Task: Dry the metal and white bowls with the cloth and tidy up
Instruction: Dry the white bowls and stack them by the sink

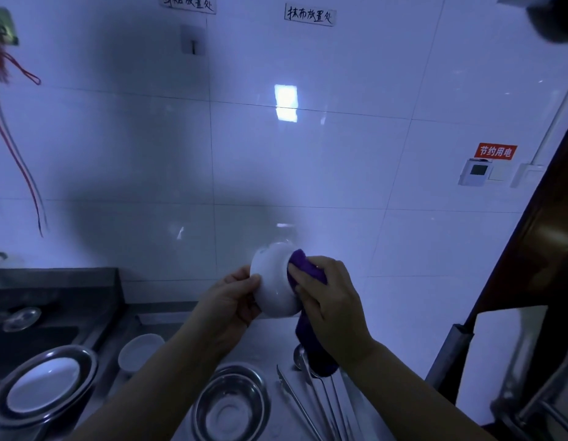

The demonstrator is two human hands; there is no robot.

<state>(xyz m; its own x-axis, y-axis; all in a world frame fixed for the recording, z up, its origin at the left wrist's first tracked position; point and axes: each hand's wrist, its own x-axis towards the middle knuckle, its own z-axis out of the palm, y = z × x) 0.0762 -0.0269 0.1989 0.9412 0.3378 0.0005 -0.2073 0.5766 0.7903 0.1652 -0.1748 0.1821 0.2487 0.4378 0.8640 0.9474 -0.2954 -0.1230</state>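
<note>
Above the steel counter (270,332), the round white ceramic bowl (276,284) is held tilted; left hand (235,297) grips its rim; right hand (330,297) presses the purple cloth (303,265) on its underside; drying underway, probably the inside next; a metal bowl (231,405) waits below.

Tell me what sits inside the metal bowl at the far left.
A white bowl sits inside the far-left metal bowl, covering most of its floor. Whatever lies beneath the white one is hidden.
</note>
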